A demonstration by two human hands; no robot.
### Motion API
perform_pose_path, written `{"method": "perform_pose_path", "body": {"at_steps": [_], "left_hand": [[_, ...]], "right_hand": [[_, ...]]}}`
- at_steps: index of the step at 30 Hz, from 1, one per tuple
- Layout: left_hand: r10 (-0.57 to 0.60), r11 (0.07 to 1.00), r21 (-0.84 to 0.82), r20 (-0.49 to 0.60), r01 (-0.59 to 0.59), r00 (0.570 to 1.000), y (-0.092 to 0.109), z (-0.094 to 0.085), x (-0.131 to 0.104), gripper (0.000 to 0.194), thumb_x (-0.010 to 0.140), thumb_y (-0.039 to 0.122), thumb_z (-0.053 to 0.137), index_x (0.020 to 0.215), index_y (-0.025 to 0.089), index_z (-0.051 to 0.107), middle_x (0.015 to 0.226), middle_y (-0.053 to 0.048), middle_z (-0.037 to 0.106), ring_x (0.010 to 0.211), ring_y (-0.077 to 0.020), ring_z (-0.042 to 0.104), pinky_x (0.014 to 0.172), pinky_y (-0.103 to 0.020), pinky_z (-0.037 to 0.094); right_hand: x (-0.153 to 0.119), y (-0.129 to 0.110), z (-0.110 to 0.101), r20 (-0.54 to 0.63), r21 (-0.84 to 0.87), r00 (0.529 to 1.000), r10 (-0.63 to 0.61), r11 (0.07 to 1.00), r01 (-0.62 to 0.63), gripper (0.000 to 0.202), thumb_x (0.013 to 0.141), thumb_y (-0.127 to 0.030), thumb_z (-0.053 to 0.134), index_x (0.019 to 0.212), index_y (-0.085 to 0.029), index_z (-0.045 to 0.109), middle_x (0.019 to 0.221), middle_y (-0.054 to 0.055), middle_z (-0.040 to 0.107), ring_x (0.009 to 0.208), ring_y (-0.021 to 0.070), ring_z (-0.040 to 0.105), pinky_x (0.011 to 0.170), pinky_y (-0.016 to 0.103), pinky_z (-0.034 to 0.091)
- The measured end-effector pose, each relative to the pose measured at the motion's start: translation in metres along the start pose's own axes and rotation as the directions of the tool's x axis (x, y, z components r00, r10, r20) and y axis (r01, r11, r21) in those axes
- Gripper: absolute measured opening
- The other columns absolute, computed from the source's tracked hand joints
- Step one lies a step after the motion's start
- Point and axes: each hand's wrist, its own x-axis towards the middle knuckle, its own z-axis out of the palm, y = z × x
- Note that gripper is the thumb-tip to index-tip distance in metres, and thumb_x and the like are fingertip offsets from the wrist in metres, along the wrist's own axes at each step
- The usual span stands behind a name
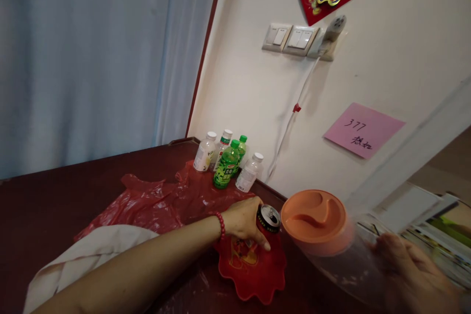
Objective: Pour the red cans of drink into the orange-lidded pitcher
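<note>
— Aluminium can [268,219] is in your left hand [243,223]; the fingers are wrapped around its side and it stands upright, with the pull-tab top facing up.

— And where does it stand, exactly?

— On the far edge of the red scalloped dish [253,270], on the dark surface [44,211]. Its long axis is vertical.

— What about my right hand?

— Your right hand [408,274] is low at the right and blurred. It seems closed on the clear body of the jug with the orange lid [314,216], but I cannot tell the grip for sure. The jug leans, its lid turned toward the can and just beside it.

— So which hand is nearer to the can?

— The left one, it holds it already. Further out, behind your left wrist, lies a red plastic bag [154,203], and five small bottles [228,162] stand by the wall.
</note>
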Motion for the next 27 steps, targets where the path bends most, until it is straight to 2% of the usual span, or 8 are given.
{"method": "perform_pose_path", "body": {"at_steps": [2, 5, 8, 16, 22, 27], "left_hand": [[-0.005, 1.0, 0.005, 0.0, 0.005, 1.0, 0.0, 0.0, 0.0, 0.08, 0.044, 0.042, 0.096, 0.112, 0.021, 0.058, 0.114, -0.008, 0.069, 0.103, -0.0348, 0.066, 0.083, -0.038, 0.051], [-0.021, 1.0, 0.019, 0.001, 0.021, 1.0, 0.0, 0.001, 0.0, 0.081, 0.045, 0.044, 0.096, 0.113, 0.022, 0.057, 0.115, -0.008, 0.068, 0.104, -0.0355, 0.065, 0.081, -0.038, 0.051], [-0.013, 1.0, 0.021, 0.0, 0.013, 1.0, 0.0, 0.002, 0.001, 0.081, 0.044, 0.043, 0.096, 0.112, 0.022, 0.057, 0.115, -0.008, 0.068, 0.105, -0.0357, 0.065, 0.082, -0.039, 0.052], [-0.025, 0.999, 0.041, 0.012, 0.024, 1.0, -0.005, 0.005, 0.004, 0.087, 0.043, 0.051, 0.095, 0.115, 0.022, 0.056, 0.118, -0.009, 0.067, 0.103, -0.0358, 0.065, 0.084, -0.041, 0.052], [-0.036, 0.998, 0.055, 0.032, 0.035, 0.999, -0.005, 0.003, 0.003, 0.092, 0.041, 0.057, 0.094, 0.117, 0.022, 0.055, 0.119, -0.008, 0.066, 0.105, -0.0343, 0.065, 0.084, -0.038, 0.052], [-0.037, 0.998, 0.061, 0.035, 0.035, 0.999, -0.003, 0.002, 0.003, 0.092, 0.042, 0.055, 0.095, 0.118, 0.022, 0.054, 0.12, -0.008, 0.066, 0.107, -0.0341, 0.064, 0.085, -0.038, 0.052]], "right_hand": [[-0.004, -0.007, -0.001, 0.01, -0.066, 1.0, 0.011, 0.998, -0.01, 0.075, 0.052, -0.092, 0.066, 0.086, -0.026, 0.072, 0.078, 0.009, 0.072, 0.066, 0.0259, 0.062, 0.051, 0.035, 0.041], [-0.007, -0.014, -0.001, 0.005, -0.075, 1.0, 0.028, 0.997, -0.028, 0.077, 0.047, -0.095, 0.064, 0.083, -0.027, 0.071, 0.077, 0.009, 0.072, 0.066, 0.027, 0.061, 0.054, 0.037, 0.041], [-0.008, -0.015, 0.0, -0.006, -0.093, 1.0, 0.01, 0.996, -0.01, 0.075, 0.05, -0.094, 0.064, 0.084, -0.027, 0.071, 0.078, 0.009, 0.072, 0.07, 0.0279, 0.062, 0.056, 0.037, 0.04], [-0.009, -0.019, -0.004, -0.015, -0.189, 0.996, -0.092, 0.978, 0.087, 0.065, 0.063, -0.09, 0.057, 0.081, -0.029, 0.071, 0.08, 0.008, 0.071, 0.08, 0.0301, 0.062, 0.059, 0.038, 0.038], [-0.013, -0.025, -0.005, 0.023, -0.316, 1.0, 0.005, 0.949, 0.003, 0.044, 0.081, -0.068, 0.054, 0.094, -0.028, 0.067, 0.086, 0.002, 0.071, 0.079, 0.0253, 0.062, 0.057, 0.034, 0.037], [-0.021, -0.032, -0.003, -0.009, -0.314, 1.0, -0.022, 0.949, 0.018, 0.041, 0.083, -0.066, 0.053, 0.091, -0.028, 0.066, 0.082, 0.0, 0.069, 0.082, 0.0254, 0.06, 0.063, 0.034, 0.038]]}}
